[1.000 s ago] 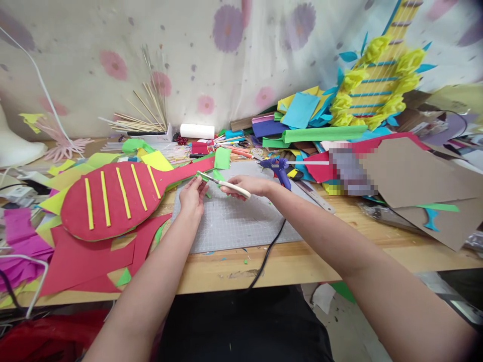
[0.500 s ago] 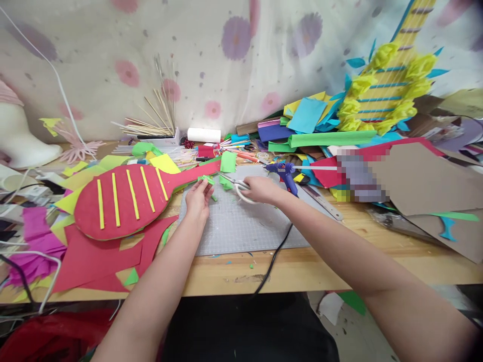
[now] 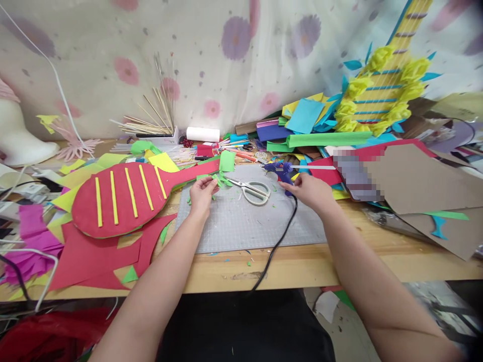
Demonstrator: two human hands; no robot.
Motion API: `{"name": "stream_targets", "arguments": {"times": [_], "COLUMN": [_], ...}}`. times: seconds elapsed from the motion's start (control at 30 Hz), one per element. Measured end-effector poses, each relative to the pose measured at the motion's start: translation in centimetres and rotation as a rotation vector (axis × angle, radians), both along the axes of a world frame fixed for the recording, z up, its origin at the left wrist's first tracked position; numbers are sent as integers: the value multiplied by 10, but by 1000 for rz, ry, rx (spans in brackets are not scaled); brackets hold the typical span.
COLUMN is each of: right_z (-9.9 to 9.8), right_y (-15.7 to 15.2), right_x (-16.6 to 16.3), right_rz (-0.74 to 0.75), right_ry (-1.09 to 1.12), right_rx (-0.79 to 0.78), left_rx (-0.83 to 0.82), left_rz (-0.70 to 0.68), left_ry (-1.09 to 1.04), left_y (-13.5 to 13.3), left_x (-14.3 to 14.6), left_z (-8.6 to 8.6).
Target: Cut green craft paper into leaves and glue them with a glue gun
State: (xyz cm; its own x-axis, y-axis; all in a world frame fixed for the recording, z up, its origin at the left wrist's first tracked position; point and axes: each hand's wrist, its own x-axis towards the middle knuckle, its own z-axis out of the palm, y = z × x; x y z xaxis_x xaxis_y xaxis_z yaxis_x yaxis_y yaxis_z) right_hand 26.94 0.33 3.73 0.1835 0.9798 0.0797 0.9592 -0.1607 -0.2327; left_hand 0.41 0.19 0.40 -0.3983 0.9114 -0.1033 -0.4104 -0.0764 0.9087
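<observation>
My left hand (image 3: 203, 193) rests at the top left corner of the grey cutting mat (image 3: 241, 226) and pinches a small green paper piece (image 3: 207, 177). More green scraps (image 3: 222, 179) lie just beside it. White-handled scissors (image 3: 253, 188) lie loose on the mat between my hands. My right hand (image 3: 310, 190) is at the mat's top right corner, fingers curled at the handle of the blue glue gun (image 3: 281, 170). Its black cord (image 3: 277, 241) runs across the mat and over the table's front edge. A red paper guitar with yellow strips (image 3: 124, 198) lies to the left.
Red, yellow and magenta paper sheets (image 3: 86, 256) cover the left of the table. A heap of coloured paper (image 3: 302, 125), a yellow guitar model (image 3: 381, 90) and brown cardboard (image 3: 418, 181) fill the right. Wooden sticks (image 3: 154, 120) and a white roll (image 3: 203, 133) stand at the back.
My right hand laid the scissors down on the mat and moved right to the glue gun. My left hand stayed put with the green piece.
</observation>
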Motion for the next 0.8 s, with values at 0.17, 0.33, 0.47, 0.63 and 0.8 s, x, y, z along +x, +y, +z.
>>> {"name": "stream_targets", "arguments": {"times": [0.17,0.33,0.47,0.63,0.8], "right_z": [-24,-31,-15,-13,-26], "right_y": [36,37,11,-4,1], "right_x": [5,-16,-38,-58,-61], "right_rz": [112,37,348,461,461], "right_ry": [207,847,1143,997,920], "right_rx": [59,229,97,-124,-119], "left_rx": [-47,-69,-61,-63,-65], "left_rz": [-78,-77,-78,-51,-56], "left_ry": [33,56,73,63,88], "left_y": [-2,-1,1,3,2], "left_x": [5,0,-3,-4,-3], "left_z": [-3,-4,-6,-8,-9]}}
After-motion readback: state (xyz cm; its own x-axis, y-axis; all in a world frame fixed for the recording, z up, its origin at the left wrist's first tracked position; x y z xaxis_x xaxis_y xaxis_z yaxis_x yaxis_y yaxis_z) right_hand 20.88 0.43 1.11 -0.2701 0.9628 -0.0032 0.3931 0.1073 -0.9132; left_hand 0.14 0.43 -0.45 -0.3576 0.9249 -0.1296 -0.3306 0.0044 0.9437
